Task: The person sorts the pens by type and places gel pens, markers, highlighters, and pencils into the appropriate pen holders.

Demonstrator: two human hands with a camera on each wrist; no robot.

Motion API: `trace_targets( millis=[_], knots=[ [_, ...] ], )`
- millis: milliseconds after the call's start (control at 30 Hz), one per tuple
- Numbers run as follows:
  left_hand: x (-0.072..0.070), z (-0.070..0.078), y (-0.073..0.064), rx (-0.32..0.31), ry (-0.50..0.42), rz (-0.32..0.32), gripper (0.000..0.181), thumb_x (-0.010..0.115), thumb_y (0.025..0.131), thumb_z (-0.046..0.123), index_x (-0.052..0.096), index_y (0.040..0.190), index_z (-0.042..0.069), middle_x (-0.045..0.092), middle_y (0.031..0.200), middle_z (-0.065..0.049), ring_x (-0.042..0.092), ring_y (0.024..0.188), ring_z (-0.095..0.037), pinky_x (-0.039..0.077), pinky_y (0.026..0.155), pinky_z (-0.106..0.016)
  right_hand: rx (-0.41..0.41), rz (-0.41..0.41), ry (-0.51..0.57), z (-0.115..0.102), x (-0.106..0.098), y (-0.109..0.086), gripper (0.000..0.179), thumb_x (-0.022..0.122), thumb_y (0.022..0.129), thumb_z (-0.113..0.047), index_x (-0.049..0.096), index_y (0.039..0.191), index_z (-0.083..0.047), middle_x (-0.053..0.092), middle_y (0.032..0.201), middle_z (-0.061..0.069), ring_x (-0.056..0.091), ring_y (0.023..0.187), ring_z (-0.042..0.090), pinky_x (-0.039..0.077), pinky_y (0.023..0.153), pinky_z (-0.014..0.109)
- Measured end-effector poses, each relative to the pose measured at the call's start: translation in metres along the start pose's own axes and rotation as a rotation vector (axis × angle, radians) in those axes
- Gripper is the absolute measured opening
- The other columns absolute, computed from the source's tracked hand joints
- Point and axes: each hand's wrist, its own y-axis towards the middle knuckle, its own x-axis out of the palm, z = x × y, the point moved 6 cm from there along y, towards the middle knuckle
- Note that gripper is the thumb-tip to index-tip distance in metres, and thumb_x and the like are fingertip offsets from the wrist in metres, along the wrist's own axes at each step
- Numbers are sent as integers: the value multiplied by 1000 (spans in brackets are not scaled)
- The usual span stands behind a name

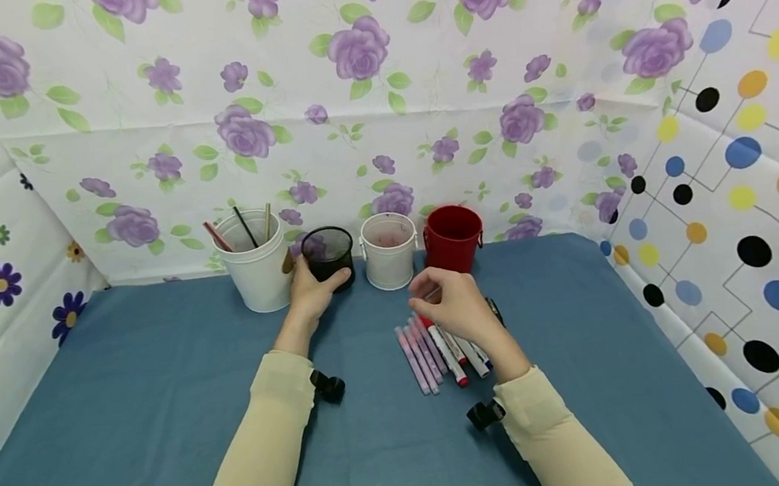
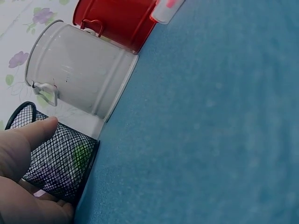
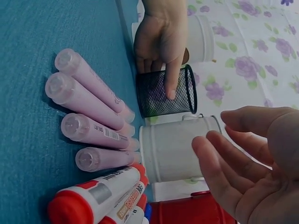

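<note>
My left hand grips a black mesh pen cup standing on the cloth, thumb on one side and fingers on the other. The cup sits between a large white bucket and a small white bucket. In the head view my right hand hovers over the far ends of a row of markers, in front of a red bucket. Its fingers are loosely bent and hold nothing. Several pale purple highlighters lie beside white markers with red caps.
In the large white bucket stand a red stick, a black one and a pale one. The buckets line the back of the blue tablecloth, close against a flowered curtain. A dotted curtain borders the right side.
</note>
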Motion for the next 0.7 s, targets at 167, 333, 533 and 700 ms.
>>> trace_targets(
  millis=[167,333,533,700],
  knots=[
    [-3,-1,0,-3,-3,7,109,77,100,33,-3,172,13,2,179,-14,3,165,-32,14,132,-50,8,-46,-70,-5,8,0,19,80,97,-16,75,114,-12,76,97,2,71,85,16,63,80,35],
    [1,0,1,-4,6,-13,109,77,99,35,-1,172,13,3,179,-14,4,165,-31,15,132,-50,37,-83,-165,-9,15,-3,23,80,96,-13,76,117,-7,75,89,1,66,75,13,60,72,34],
    [1,1,1,9,1,10,107,77,99,33,2,172,12,7,178,-15,7,164,-32,15,132,-50,45,-169,-291,-17,28,-6,18,79,95,-12,76,111,-3,72,83,5,63,66,14,57,62,31],
    [0,2,-1,20,2,5,105,78,99,33,5,172,12,11,177,-16,10,164,-33,17,131,-50,67,-180,-379,-20,38,-9,9,77,96,-11,77,102,-5,73,85,7,65,72,20,58,65,37]
  ],
)
